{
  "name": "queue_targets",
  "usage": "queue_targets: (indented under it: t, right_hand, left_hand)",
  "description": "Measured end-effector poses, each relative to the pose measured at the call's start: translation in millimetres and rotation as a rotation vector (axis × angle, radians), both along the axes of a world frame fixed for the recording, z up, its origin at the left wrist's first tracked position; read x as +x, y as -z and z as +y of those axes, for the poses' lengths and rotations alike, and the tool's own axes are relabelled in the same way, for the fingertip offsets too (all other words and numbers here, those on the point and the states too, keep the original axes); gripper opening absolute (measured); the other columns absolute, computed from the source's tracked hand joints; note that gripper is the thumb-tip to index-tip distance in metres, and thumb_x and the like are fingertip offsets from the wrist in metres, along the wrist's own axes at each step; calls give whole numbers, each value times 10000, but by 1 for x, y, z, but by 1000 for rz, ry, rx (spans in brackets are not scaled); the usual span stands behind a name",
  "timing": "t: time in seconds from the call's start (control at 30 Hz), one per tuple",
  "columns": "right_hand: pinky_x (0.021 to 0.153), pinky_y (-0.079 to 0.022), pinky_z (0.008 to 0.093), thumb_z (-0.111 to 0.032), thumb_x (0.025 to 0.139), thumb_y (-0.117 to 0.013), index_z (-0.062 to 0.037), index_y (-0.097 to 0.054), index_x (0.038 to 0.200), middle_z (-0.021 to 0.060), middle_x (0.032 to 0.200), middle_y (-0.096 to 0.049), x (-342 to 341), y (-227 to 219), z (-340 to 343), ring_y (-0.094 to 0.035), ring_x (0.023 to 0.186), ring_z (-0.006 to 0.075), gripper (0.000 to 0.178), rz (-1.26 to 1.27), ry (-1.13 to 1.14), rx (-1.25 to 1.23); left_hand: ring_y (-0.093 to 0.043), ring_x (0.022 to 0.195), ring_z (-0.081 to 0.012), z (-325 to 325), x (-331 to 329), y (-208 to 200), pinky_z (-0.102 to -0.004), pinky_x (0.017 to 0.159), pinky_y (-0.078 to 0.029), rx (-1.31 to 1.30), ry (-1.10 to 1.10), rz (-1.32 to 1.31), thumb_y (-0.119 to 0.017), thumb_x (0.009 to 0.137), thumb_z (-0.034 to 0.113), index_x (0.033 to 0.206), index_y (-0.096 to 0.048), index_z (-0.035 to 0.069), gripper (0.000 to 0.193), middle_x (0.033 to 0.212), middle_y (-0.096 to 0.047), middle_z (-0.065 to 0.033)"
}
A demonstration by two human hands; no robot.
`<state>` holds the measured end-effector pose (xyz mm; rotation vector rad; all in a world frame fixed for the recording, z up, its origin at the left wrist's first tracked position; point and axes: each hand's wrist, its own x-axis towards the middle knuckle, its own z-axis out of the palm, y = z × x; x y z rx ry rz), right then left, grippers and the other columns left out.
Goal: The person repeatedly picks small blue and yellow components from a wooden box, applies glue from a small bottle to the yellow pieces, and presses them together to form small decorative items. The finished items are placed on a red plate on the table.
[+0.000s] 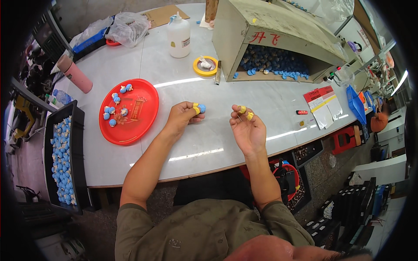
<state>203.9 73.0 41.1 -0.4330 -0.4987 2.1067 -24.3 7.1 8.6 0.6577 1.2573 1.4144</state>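
Blue ball [202,108]: pinched above grey tabletop [204,141], right of red plate [148,98]
Left hand [179,117]: nearly closed, gripping blue ball
Right hand [249,130]: half-curled, palm up; whether gripping anything, cannot tell

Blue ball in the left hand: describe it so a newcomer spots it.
On the pale grey table, a red plate lies left of the left hand. The blue ball is at that hand's yellow-wrapped fingertips, held, unlike the balls lying on the plate.
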Motion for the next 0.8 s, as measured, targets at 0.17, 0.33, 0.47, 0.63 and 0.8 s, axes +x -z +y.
queue_targets:
  t: [0.17, 0.33, 0.47, 0.63, 0.8]
  right_hand:
    - [868, -451, 364, -139, 960, -485, -15, -613, 1105, 135, 1174, -604, 2, -4, -1, -531, 985, 216, 230, -10, -37, -32]
    - [831, -452, 347, -199, 993, -517, -46, -610, 1049, 92, 1099, -620, -2, -3, -5, -535, 942, 200, 187, -86, -28, -16]
    - [772, -452, 316, -264, 1011, -566, -71, -594, 994, 60, 982, -619, 4, 28, 6, -547, 844, 183, 196, -137, -65, 179]
    - [727, -439, 260, -244, 1004, -605, -65, -592, 1019, 18, 875, -605, -24, 4, 3, -551, 810, 106, 179, -704, 105, 626]
    - [576, -419, 216, -190, 967, -654, -63, -575, 1004, 8, 825, -608, -36, 11, 15, -547, 686, 51, 154, -713, -249, 630]
  left_hand:
    - [-696, 840, -138, 1, 0, 1, -257, 752, -568, 0, -1, -13, -624, 947, 130, 1051, -641, 12, 159, 968, -705, -75]
    - [-695, 844, -138, -2, -1, -1, -257, 758, -574, -12, -13, -17, -619, 950, 133, 1058, -634, 9, 165, 972, -705, -79]
    - [-698, 842, -143, -2, -1, -2, -252, 749, -580, 14, 15, -33, -612, 960, 142, 1069, -631, 5, 177, 985, -704, -94]
    - [-713, 850, -170, -5, 1, -11, -268, 755, -605, 74, 165, -210, -616, 972, 141, 1114, -628, -18, 214, 1003, -705, -117]
    - [-719, 860, -180, -7, 5, -7, -284, 770, -609, 133, 202, -138, -652, 954, 120, 1101, -640, -35, 214, 1023, -705, -129]
